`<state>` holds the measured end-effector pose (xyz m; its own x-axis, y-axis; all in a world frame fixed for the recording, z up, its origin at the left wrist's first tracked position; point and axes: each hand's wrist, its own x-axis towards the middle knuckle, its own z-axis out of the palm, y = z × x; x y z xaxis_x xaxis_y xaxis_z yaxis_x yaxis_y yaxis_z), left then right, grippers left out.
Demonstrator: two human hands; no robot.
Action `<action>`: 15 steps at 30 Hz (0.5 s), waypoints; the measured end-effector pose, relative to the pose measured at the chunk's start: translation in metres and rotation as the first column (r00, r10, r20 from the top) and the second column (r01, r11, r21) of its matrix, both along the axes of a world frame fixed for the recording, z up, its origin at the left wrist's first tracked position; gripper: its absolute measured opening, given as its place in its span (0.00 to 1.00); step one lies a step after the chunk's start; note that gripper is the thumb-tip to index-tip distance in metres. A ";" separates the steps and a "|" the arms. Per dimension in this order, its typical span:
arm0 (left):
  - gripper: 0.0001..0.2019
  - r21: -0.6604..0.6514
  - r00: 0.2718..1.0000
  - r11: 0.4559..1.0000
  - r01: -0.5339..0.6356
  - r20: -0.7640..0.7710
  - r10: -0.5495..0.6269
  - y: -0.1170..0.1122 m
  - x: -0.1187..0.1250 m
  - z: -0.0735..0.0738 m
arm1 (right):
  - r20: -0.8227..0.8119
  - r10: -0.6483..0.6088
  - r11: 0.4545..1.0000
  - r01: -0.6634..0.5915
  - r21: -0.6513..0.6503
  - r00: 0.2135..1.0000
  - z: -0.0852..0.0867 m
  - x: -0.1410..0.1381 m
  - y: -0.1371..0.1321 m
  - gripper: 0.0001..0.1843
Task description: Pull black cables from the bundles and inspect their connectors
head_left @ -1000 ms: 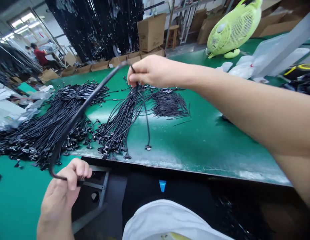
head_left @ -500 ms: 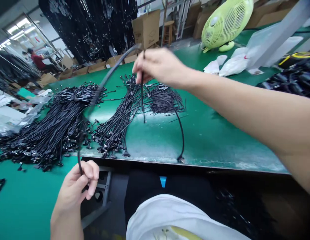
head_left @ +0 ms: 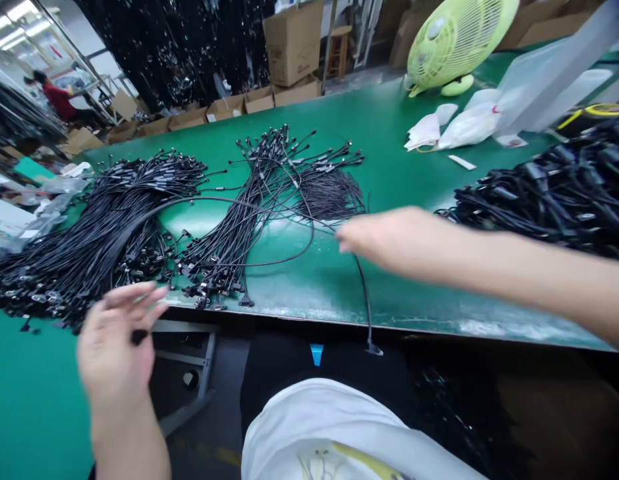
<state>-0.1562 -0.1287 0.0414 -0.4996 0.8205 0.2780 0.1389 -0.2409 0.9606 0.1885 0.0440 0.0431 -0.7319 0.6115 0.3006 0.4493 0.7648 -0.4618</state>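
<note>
My left hand (head_left: 116, 340), low on the left beside the table edge, has its fingers curled loosely round the end of a black cable. A dark plug shows at its palm. From there the black cable (head_left: 204, 198) arcs over the bundles toward my right hand (head_left: 379, 237). That hand is smeared by motion, its fingertips closed at the cable. Below it another black cable (head_left: 365, 287) hangs past the table edge, plug end down. A loose bundle of cables (head_left: 234, 227) lies between my hands, next to a pile of thin black strands (head_left: 332, 193).
A large cable bundle (head_left: 139, 207) lies on the left of the green table (head_left: 414, 300). More coiled cables (head_left: 554, 187) are heaped at right. A yellow-green fan (head_left: 454, 47) and white bags (head_left: 469, 123) stand behind. Cardboard boxes (head_left: 294, 43) and a seated person are farther back.
My right hand has come down and to the right from above the middle bundle. My left hand has shifted slightly left. The cable between them now lies lower, and the hanging plug dips below the edge.
</note>
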 end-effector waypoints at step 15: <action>0.13 0.071 0.477 0.813 0.578 0.779 -0.407 0.048 0.072 -0.026 | 0.163 -0.163 0.982 0.143 0.125 0.973 -0.041 0.074 -0.018 0.18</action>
